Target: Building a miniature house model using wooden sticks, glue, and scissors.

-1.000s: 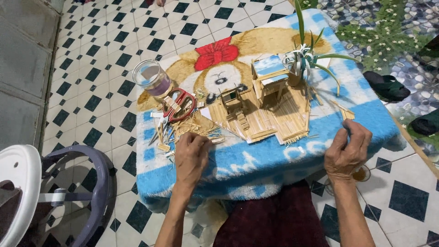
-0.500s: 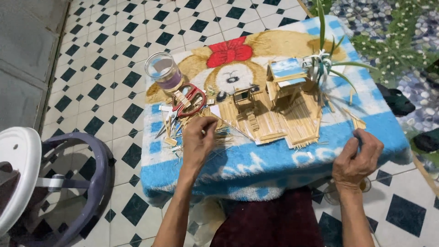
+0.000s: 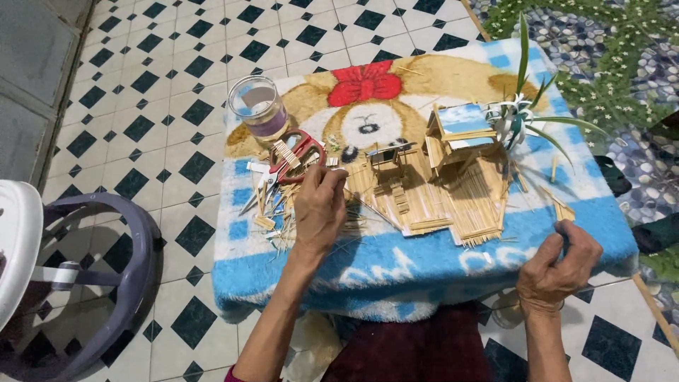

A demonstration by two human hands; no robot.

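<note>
Left hand (image 3: 320,206) grip pinched narrow, seemingly on a thin stick, red scissors (image 3: 293,159) just beyond; right hand (image 3: 559,265) grip clenches blanket (image 3: 424,265) edge, steadying stick house (image 3: 453,177).

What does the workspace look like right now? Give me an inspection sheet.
Surface: blue blanket with a cartoon dog print, draped over a low table.
Job's things: stick model house on a stick base; loose sticks beside it.
Clutter: red-handled scissors, glass jar, small plant.
Hands: left hand over the loose sticks, fingers pinched; right hand closed at the blanket's edge, contents not visible.
Cables: nothing seen.
Surroundings: black-and-white tiled floor; grey-and-white plastic chair at left; pebble paving at right.
</note>
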